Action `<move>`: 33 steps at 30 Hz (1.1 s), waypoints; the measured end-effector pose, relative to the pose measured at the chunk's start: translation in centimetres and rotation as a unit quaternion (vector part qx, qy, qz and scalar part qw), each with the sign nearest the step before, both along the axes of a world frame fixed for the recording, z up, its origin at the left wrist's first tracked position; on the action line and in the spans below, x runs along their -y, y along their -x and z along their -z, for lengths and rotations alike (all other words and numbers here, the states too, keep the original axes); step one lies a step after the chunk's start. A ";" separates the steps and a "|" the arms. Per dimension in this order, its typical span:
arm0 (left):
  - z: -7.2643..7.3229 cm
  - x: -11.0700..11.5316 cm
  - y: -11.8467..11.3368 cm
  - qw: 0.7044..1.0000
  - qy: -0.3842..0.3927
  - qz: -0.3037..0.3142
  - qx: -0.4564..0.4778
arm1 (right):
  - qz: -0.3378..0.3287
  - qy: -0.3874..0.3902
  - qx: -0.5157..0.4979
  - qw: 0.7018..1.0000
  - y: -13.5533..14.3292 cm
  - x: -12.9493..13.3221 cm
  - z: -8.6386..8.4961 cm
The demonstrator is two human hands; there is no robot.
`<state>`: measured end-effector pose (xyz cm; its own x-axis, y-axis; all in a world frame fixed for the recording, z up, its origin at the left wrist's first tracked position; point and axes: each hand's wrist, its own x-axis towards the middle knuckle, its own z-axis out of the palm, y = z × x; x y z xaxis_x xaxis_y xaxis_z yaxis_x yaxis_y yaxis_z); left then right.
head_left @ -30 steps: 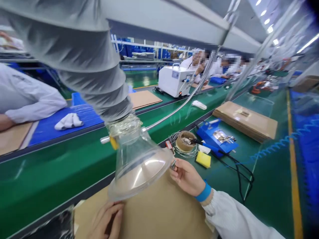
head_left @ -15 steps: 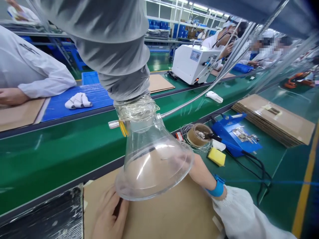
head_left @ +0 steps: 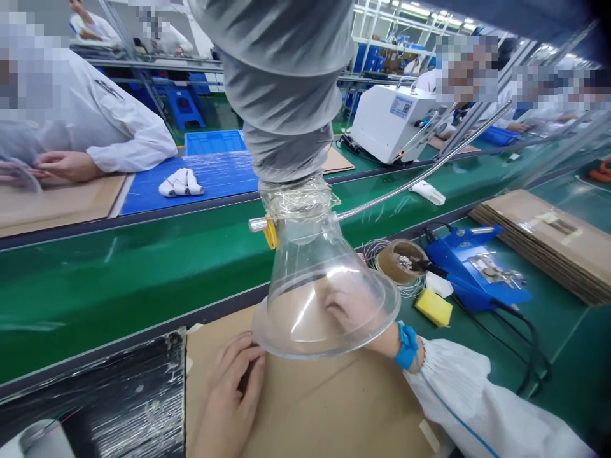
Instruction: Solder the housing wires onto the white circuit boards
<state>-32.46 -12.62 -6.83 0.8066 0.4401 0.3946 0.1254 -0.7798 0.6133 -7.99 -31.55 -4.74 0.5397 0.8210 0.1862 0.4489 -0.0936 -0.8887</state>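
My left hand (head_left: 233,388) rests on a brown cardboard sheet (head_left: 319,407), loosely curved, with a gap between thumb and forefinger and nothing visible in it. A clear funnel-shaped hood (head_left: 305,267) hangs over the sheet from a grey fabric duct (head_left: 291,95). Through its plastic my right hand (head_left: 356,308) shows with fingers bent together; whatever they pinch is too small or hidden to name. A blue band (head_left: 407,346) circles the right wrist.
Right of the hood are a wire spool (head_left: 401,261), a yellow sponge (head_left: 434,308), a blue tool stand (head_left: 482,261) and stacked cardboard (head_left: 554,235). A white part (head_left: 45,440) lies lower left. Across the green belt (head_left: 143,273) sits a person (head_left: 105,121).
The view has swung left, shifting the scene rightward and revealing the white part at lower left. My right hand has moved left beneath the hood, its fingers more bent. My left hand stays on the cardboard.
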 end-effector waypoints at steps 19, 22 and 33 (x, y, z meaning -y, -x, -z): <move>-1.9 5.7 -0.1 0.987 0.120 0.110 -0.009 | -0.063 -0.009 -0.078 0.995 10.7 1.6 0.2; -1.5 5.8 0.0 0.987 0.111 0.112 0.010 | -0.054 -0.031 -0.057 0.996 10.9 1.6 0.0; -1.3 5.7 -0.2 0.991 0.051 0.115 0.051 | -0.048 -0.066 -0.026 0.996 10.9 1.6 0.3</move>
